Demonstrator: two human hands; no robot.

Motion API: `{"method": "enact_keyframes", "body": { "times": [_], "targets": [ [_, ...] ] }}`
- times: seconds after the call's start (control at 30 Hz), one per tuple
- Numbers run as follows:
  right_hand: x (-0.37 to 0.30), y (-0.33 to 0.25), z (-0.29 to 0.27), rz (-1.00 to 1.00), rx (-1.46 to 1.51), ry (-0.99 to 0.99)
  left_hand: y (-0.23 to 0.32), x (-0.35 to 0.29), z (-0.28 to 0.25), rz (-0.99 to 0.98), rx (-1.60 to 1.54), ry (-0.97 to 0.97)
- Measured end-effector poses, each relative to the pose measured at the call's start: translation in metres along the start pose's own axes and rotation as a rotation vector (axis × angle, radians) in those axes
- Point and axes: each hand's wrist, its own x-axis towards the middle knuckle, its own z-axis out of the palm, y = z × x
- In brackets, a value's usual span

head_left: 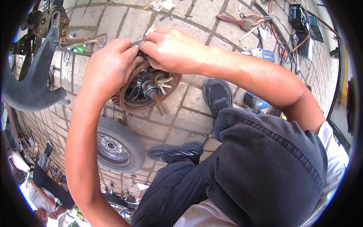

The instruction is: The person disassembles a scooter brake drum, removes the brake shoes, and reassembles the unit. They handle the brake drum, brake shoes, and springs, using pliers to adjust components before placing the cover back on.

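At the far edge of a round hub (145,84), the left hand (109,63) and right hand (169,51) nearly touch, fingertips seemingly pinched on a thin dark cable (85,55) (the exact hold is hidden). The step looks like working the cable by the rim; the next move probably calls for one hand steadying while the other guides it. Rusty brown around its edge and dark inside, the hub sits over the paving (177,100), axle (161,107) jutting footward. Farther off are a wheel (130,151) and pliers (257,16).
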Motion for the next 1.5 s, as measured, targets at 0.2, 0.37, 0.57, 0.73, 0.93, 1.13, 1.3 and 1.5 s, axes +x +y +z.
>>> {"method": "enact_keyframes", "body": {
  "times": [0.2,0.37,0.57,0.73,0.93,1.13,1.3,1.5],
  "targets": [
    [-0.005,0.003,0.001,0.068,0.077,0.018,0.022,-0.022,0.018,-0.190,-0.324,0.235],
    [0.003,0.000,-0.004,0.105,0.138,-0.024,0.040,-0.038,0.050,-0.302,-0.251,0.462],
    [0.004,-0.004,-0.004,0.119,0.172,-0.004,0.041,-0.043,0.065,-0.315,-0.215,0.599],
    [0.002,-0.005,-0.004,0.127,0.201,-0.017,0.041,-0.047,0.071,-0.306,-0.183,0.653],
    [-0.005,-0.003,-0.004,0.116,0.247,0.013,0.036,-0.040,0.080,-0.219,-0.179,0.720],
    [-0.016,0.001,0.013,0.245,0.399,0.109,0.040,-0.036,0.077,-0.220,-0.148,0.672],
    [-0.018,0.001,0.012,0.305,0.380,0.104,0.042,-0.032,0.072,-0.227,-0.135,0.628],
    [-0.018,-0.003,0.014,0.315,0.398,0.120,0.045,-0.035,0.071,-0.315,-0.192,0.602]
  ]
}}
